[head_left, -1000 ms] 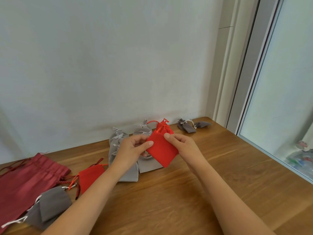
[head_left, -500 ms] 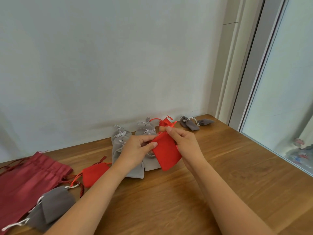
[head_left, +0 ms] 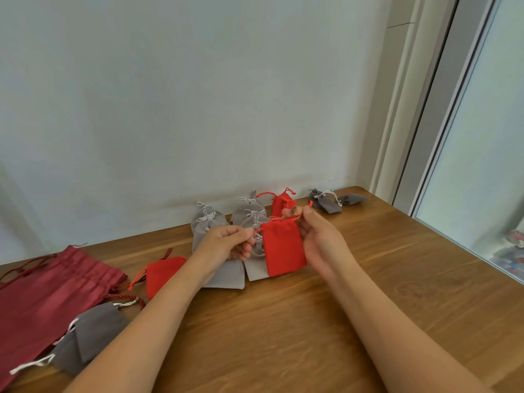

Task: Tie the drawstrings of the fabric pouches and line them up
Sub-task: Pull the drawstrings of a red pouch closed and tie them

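Red pouch (head_left: 284, 251) is held just above the table (head_left: 283, 336), in front of the tied grey pouches (head_left: 215, 222). Both hands have left its top corners. Left hand (head_left: 226, 245) now pinches one drawstring (head_left: 257, 230) end, right hand (head_left: 320, 239) the other. Mouth gathers shut; knot probably next.

I see a wooden table (head_left: 312, 321) bearing a maroon bag (head_left: 48, 290) at left, a dark grey pouch (head_left: 90, 336) and red pouch (head_left: 163, 275) beside it, and along the wall light grey pouches (head_left: 209, 222), a second red pouch (head_left: 279, 201) and small grey pouches (head_left: 329, 204).
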Available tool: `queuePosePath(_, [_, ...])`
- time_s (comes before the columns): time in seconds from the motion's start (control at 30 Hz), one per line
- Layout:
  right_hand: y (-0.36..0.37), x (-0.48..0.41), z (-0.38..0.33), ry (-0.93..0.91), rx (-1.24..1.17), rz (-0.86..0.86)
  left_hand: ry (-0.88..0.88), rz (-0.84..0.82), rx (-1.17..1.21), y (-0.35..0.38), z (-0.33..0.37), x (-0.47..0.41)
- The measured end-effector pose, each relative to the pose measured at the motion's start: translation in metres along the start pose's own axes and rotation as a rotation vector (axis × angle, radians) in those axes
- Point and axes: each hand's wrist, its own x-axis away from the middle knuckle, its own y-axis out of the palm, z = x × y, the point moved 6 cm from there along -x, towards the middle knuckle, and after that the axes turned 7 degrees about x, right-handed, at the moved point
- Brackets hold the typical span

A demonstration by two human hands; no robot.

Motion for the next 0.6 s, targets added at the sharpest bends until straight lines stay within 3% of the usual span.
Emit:
queuePosePath(0.17, [-0.012, -0.001, 0.007, 0.072, -0.192, 0.092, 0.071, 0.074, 0.083, 0.008, 0.003, 0.000])
queuePosePath(0.37, [-0.016, -0.001, 0.022, 0.125, -0.251, 0.158, -0.050, 0.040, 0.603, 0.016, -0.014, 0.001])
queuePosePath(0.6, [-0.023, 0.001, 0.009, 0.048, -0.332, 0.166, -0.111, 0.095, 0.651, 0.013, -0.025, -0.001])
